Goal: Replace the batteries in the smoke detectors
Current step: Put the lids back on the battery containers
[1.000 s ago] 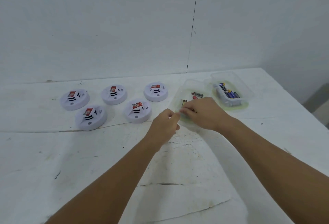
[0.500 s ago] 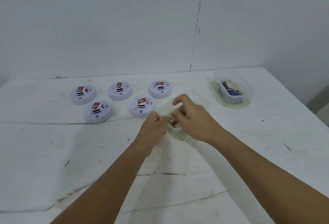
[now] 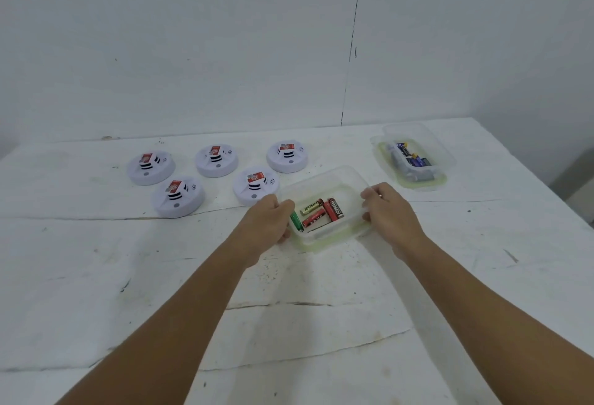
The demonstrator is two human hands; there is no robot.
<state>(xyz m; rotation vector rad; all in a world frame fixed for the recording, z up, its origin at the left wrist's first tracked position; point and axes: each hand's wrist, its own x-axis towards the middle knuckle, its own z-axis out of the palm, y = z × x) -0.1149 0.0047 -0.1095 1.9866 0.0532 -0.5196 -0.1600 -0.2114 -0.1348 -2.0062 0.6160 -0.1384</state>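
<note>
Head view: my left hand (image 3: 268,219) and right hand (image 3: 387,211) grip opposite ends of the clear box (image 3: 324,189) of batteries (image 3: 316,213) on the surface (image 3: 96,276), just beside five smoke detectors (image 3: 254,187); a jerk could spill them.

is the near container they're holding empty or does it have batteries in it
Not empty. The clear container, held by the left hand and right hand, holds a few loose batteries.

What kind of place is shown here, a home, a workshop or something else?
Probably a plain workroom or test setup, not a lived-in home: a bare white wall, a scuffed white table, five smoke detectors laid out, and two clear battery containers.
</note>
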